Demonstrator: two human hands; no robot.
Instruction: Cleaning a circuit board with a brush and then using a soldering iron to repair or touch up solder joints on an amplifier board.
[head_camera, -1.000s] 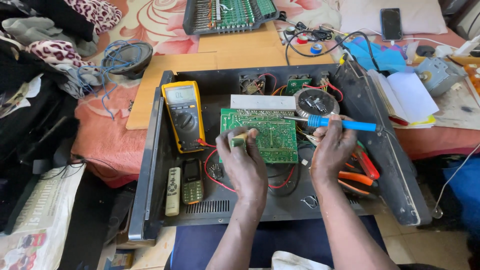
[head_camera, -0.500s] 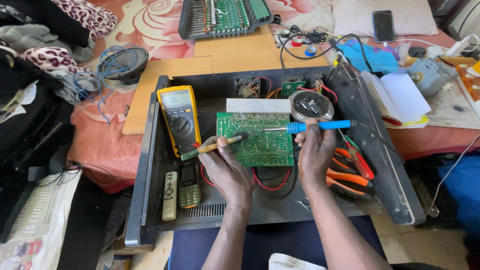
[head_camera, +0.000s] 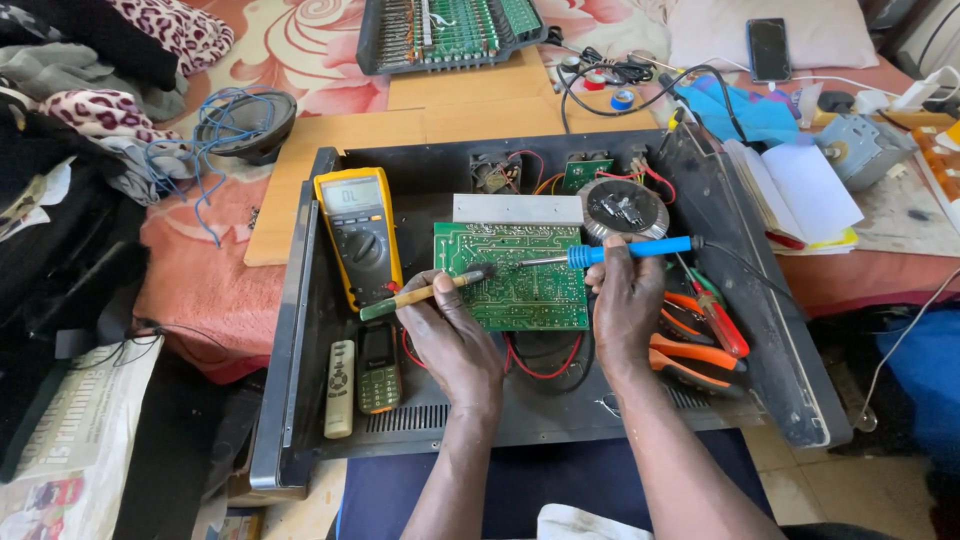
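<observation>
A green circuit board (head_camera: 520, 285) lies inside an open black metal chassis (head_camera: 300, 330). My left hand (head_camera: 450, 335) grips a thin brush-like tool (head_camera: 420, 294) with a green and tan handle, its dark tip resting on the board's left part. My right hand (head_camera: 625, 300) holds a blue-handled soldering iron (head_camera: 610, 251), whose metal tip points left and meets the other tool's tip on the board. The iron's black cord runs off to the right.
A yellow multimeter (head_camera: 358, 235) lies left of the board, with a remote (head_camera: 340, 388) and a small phone (head_camera: 379, 368) below it. Orange-handled pliers (head_camera: 695, 350) and a screwdriver sit right. A toroidal transformer (head_camera: 624, 208), a speaker (head_camera: 245, 125) and a book (head_camera: 800, 195) surround the chassis.
My left hand brought the brush-like tool from beside the multimeter onto the board. The soldering iron has dropped slightly and its tip now meets that tool's tip.
</observation>
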